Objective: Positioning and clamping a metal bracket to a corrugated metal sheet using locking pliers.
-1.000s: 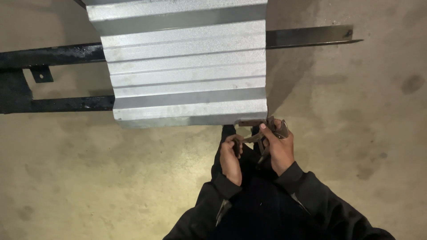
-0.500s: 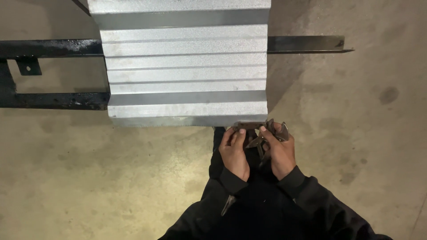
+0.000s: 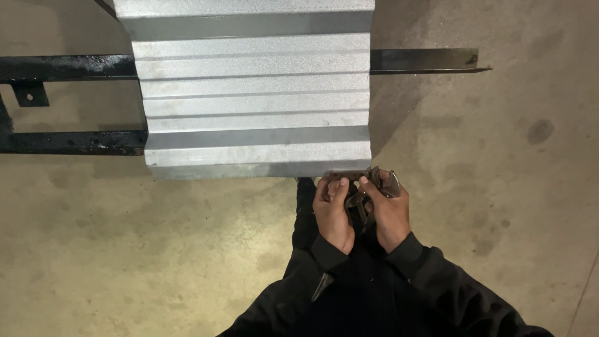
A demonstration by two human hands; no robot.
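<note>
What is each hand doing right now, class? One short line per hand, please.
Left hand: closed on the metal clamp at the edge of the ribbed metal sheet.
Right hand: closed on the same clamp.

Bare concrete floor [image 3: 125, 262] — stained, dark spots at right, lit from above, black steel frame [image 3: 68, 142] at left

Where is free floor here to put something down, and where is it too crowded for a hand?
Bare concrete floor lies left of the hands, below the black steel frame. More lies right of the corrugated metal sheet, under the black bar end. It is crowded at the sheet's near right corner, where the left hand and right hand hold a locking clamp.
</note>
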